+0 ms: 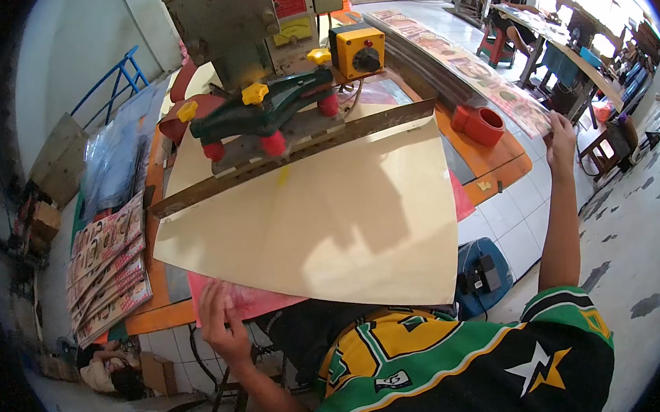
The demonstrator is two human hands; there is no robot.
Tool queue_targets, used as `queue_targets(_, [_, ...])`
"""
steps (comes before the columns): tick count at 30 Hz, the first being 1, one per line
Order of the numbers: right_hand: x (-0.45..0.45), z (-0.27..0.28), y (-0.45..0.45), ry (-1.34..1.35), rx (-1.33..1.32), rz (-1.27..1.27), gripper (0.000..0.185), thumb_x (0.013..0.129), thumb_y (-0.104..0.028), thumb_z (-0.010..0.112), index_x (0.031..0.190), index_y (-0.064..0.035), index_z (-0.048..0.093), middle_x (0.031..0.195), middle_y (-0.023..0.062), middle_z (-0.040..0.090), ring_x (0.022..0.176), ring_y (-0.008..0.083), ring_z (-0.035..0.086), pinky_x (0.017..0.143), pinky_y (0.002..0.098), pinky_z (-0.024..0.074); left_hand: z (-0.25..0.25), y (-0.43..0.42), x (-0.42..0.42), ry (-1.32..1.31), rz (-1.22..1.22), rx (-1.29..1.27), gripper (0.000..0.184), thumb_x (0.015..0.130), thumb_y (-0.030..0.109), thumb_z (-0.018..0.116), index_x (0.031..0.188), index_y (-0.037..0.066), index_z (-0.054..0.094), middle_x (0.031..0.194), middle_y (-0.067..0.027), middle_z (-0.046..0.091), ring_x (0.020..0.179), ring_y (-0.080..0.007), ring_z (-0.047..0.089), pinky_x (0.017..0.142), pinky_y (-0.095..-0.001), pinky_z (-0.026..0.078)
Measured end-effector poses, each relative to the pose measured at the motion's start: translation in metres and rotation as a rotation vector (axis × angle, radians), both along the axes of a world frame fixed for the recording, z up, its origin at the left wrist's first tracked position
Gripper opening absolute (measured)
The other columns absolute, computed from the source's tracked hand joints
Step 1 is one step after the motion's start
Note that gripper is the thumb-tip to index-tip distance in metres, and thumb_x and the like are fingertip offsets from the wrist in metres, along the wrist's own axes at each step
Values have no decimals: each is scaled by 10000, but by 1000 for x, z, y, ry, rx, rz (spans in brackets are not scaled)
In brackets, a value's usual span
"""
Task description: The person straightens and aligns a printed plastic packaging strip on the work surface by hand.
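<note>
My left hand [223, 320] rests with its fingers extended on the pink sheet [248, 300], near the curved front edge of a large cream sheet [332, 229]. Off to the right, my right hand [560, 142] has its fingers closed on the near end of a long printed sheet [481, 73]. The cream sheet lies over the pink one, its back edge at a long metal bar [296, 158] of the press. Above that bar sits a dark green clamp [262, 111] with yellow knobs and red feet.
A yellow control box [357, 52] stands beside the machine. A red tape dispenser or ring-shaped holder [480, 125] sits on the orange table edge [506, 159]. Printed stacks [109, 271] and clear plastic sheets [116, 163] lie left. One person [515, 5] sits far right; another [115, 366] is low left.
</note>
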State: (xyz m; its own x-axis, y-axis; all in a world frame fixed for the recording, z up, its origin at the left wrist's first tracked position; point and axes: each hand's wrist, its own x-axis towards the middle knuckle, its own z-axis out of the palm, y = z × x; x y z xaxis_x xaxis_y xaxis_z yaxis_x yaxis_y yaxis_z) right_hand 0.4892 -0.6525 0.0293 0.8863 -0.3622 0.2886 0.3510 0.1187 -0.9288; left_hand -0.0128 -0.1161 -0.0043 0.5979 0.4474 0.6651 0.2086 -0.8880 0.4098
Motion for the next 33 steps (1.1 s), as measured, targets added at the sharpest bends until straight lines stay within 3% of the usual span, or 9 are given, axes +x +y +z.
queue_targets(2, [-23,-4,-9,-26,112,-52,262,968,-254,674,1102,-35,627,960,50,672,755,113,643,636,253,546,-2,-1,5,-24,-55,1,262,962,39,533,1171,4,687,1214,-158,674,1212,-351,603,1029,-448,456])
queue_targets(6, [-66,-2,5,132,420,291,292,974,-267,665,1158,-48,606,1000,50,703,756,91,669,581,218,574,1,-10,19,-39,-69,-15,274,947,12,520,1164,3,687,1209,-157,676,1214,-355,602,1030,-452,459])
queue_targets(9, [-59,-15,5,202,356,451,316,989,-297,637,1210,-80,578,1067,57,682,897,156,685,754,273,583,3,-13,24,-52,-117,2,283,939,0,512,1164,0,684,1211,-158,675,1211,-359,604,1029,-456,462])
queue_targets(14, [-48,-8,14,165,458,340,320,1026,-281,563,1229,-36,546,1134,102,657,919,208,686,754,306,601,8,-15,20,-66,-125,-1,271,953,11,517,1170,-4,680,1192,-158,685,1183,-360,623,1005,-452,482])
queue_targets(17, [-44,-21,-6,49,472,402,405,1045,-250,512,1358,0,455,1250,143,614,1068,258,659,916,395,575,7,-14,15,-92,-123,-64,248,974,25,521,1158,-5,685,1180,-156,693,1171,-358,632,992,-440,492])
queue_targets(26, [-115,-17,-54,-162,686,258,414,1010,-273,585,1336,-23,529,1228,117,646,1060,221,650,863,369,579,-5,-8,7,-228,-178,-335,334,1002,82,514,1299,-59,570,1188,-221,690,1134,-286,661,993,-389,492])
queue_targets(28, [-108,-40,-86,-183,686,296,412,995,-257,610,1324,-19,541,1221,107,647,1036,210,647,833,349,578,-3,-8,10,-263,-205,-396,341,1001,95,516,1298,-63,569,1176,-226,691,1127,-292,663,994,-385,492])
queue_targets(31, [-90,-85,-121,-263,144,142,421,1000,-247,602,1351,-27,533,1289,104,632,1120,215,627,892,352,558,8,-7,16,-295,-291,-440,383,1017,188,518,1295,-71,567,1164,-238,686,1116,-311,665,986,-397,497])
queue_targets(33, [-107,-73,-85,-344,30,99,458,1031,-254,523,1406,6,474,1370,159,569,1230,275,567,1021,420,489,13,-1,22,-289,-352,-422,432,1034,266,518,1292,-76,567,1165,-246,680,1110,-325,665,977,-412,502])
